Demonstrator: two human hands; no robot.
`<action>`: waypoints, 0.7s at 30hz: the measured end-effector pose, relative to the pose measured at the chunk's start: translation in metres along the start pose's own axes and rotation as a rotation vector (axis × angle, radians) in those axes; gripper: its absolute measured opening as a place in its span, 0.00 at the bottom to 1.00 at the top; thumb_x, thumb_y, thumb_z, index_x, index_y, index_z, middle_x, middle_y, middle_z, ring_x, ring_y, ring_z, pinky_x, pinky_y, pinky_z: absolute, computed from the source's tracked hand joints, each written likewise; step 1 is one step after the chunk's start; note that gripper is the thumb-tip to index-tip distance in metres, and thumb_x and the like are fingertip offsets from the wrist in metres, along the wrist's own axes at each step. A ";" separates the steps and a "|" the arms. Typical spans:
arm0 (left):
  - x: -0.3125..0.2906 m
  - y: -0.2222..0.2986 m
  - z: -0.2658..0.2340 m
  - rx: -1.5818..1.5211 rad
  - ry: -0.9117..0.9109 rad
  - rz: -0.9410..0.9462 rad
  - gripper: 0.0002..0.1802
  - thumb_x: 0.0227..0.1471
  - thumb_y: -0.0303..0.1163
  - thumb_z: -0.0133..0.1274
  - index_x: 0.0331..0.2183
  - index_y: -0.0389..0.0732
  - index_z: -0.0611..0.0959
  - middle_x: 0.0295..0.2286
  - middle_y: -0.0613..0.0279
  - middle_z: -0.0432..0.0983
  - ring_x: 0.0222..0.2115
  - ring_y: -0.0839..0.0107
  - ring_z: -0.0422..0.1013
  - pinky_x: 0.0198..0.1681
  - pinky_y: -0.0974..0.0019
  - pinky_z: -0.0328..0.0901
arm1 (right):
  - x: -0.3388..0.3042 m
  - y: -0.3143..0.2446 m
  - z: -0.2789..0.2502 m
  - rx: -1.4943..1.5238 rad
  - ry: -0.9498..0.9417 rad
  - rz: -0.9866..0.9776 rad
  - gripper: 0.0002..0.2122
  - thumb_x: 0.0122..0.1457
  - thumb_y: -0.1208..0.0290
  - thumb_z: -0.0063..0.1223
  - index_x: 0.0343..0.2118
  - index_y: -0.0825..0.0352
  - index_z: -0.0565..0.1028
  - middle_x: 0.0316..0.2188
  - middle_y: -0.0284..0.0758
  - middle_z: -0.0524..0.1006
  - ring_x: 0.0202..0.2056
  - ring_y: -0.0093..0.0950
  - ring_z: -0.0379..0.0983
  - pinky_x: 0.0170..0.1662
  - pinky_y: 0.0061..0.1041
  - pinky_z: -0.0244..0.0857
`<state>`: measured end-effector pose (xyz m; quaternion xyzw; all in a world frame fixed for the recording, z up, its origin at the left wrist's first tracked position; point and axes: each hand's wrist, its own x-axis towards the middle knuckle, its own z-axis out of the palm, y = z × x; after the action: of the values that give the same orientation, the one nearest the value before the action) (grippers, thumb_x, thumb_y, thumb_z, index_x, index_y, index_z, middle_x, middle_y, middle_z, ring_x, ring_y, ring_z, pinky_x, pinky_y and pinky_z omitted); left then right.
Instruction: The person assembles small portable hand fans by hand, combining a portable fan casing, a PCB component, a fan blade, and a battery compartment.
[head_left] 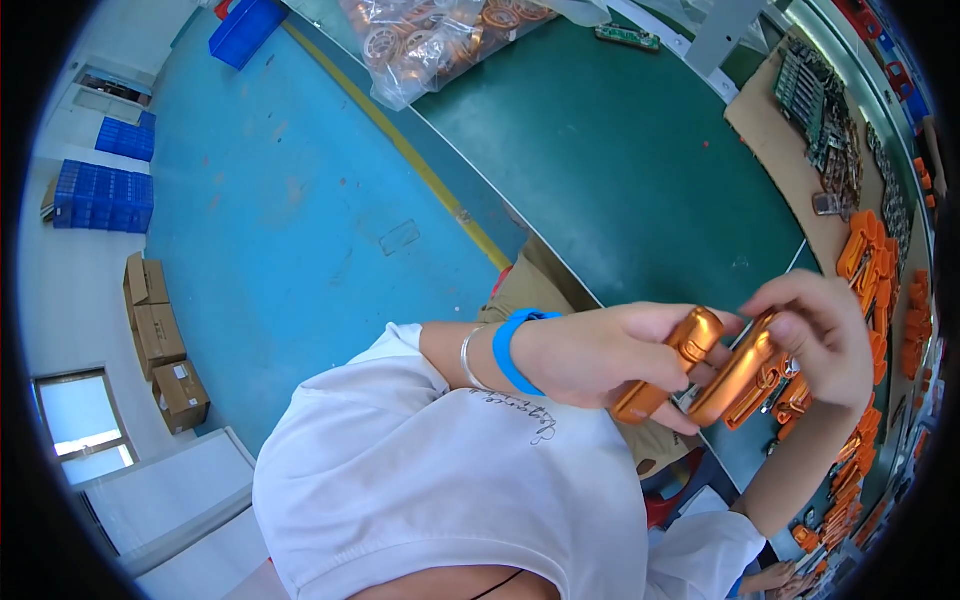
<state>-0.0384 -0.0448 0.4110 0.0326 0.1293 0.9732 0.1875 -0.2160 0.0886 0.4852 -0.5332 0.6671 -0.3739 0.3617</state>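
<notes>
My left hand, with a blue band at its wrist, is closed round a shiny orange elongated casing piece. My right hand has its thumb and fingers closed on the upper end of a second shiny orange casing piece. The two pieces are held side by side, both tilted, in front of my body at the near edge of the green table. Fingers of my left hand reach behind the second piece; whether they touch it I cannot tell.
A clear plastic bag of orange ring-shaped parts lies at the table's far left. Circuit boards rest on cardboard at the right, with many orange parts nearby. Another person's hand shows at lower right. Blue crates stand across the floor.
</notes>
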 end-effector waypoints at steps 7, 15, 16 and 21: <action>-0.021 0.029 -0.018 0.310 0.298 0.405 0.33 0.49 0.20 0.43 0.57 0.35 0.56 0.35 0.61 0.64 0.32 0.72 0.63 0.32 0.70 0.60 | 0.100 0.072 -0.027 0.276 0.515 0.246 0.11 0.61 0.66 0.45 0.37 0.67 0.75 0.25 0.27 0.72 0.21 0.15 0.65 0.26 0.13 0.59; -0.026 0.047 -0.021 0.536 0.424 0.524 0.29 0.55 0.31 0.48 0.56 0.33 0.59 0.34 0.62 0.67 0.31 0.71 0.67 0.33 0.69 0.64 | 0.232 0.154 0.021 -0.560 0.598 -0.033 0.06 0.47 0.74 0.55 0.29 0.66 0.77 0.27 0.39 0.77 0.31 0.35 0.74 0.36 0.35 0.68; -0.022 0.048 -0.018 0.588 0.443 0.577 0.30 0.55 0.31 0.47 0.56 0.32 0.58 0.35 0.62 0.67 0.31 0.71 0.67 0.31 0.70 0.65 | 0.240 0.154 0.021 -0.757 0.492 -0.003 0.06 0.49 0.70 0.52 0.26 0.65 0.78 0.26 0.40 0.76 0.32 0.38 0.73 0.38 0.36 0.68; 0.015 0.062 0.016 0.766 0.246 0.503 0.37 0.54 0.40 0.48 0.57 0.31 0.53 0.34 0.62 0.65 0.22 0.78 0.63 0.19 0.75 0.58 | 0.134 0.066 0.001 -0.909 0.711 0.205 0.11 0.55 0.64 0.49 0.31 0.69 0.72 0.36 0.45 0.69 0.32 0.38 0.75 0.33 0.33 0.70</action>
<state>-0.0725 -0.0916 0.4428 0.0142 0.4883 0.8673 -0.0960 -0.2666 -0.0332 0.4148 -0.4093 0.8892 -0.1690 -0.1150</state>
